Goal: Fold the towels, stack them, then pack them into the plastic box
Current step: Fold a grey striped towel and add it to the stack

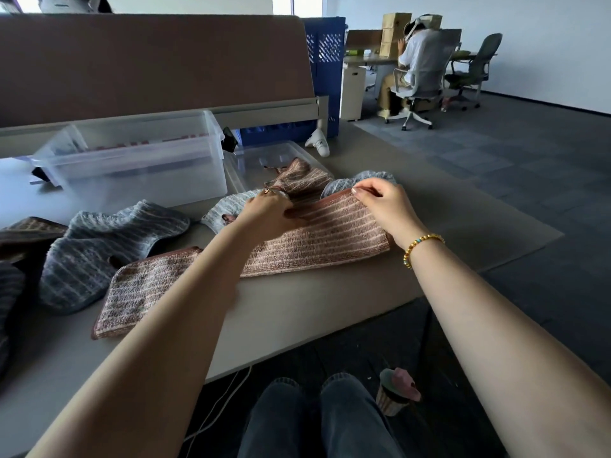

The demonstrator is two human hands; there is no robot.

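Observation:
A pink striped towel (330, 236) lies folded lengthwise on the table in front of me. My right hand (383, 206) pinches its far right edge. My left hand (267, 209) presses and grips the same towel's far left part. Behind it lie another pink towel (297, 176) and a blue-grey one (360, 181), both crumpled. A flat pink towel (139, 289) rests under my left forearm, with a blue-grey towel (92, 249) beside it. The clear plastic box (132, 160) stands at the back left.
The box's clear lid (261, 157) lies flat behind the towels. A brown divider panel (148, 64) closes off the table's far side. Dark towels (20, 239) sit at the left edge. The table's front edge (297, 342) runs diagonally. A person sits at a far desk.

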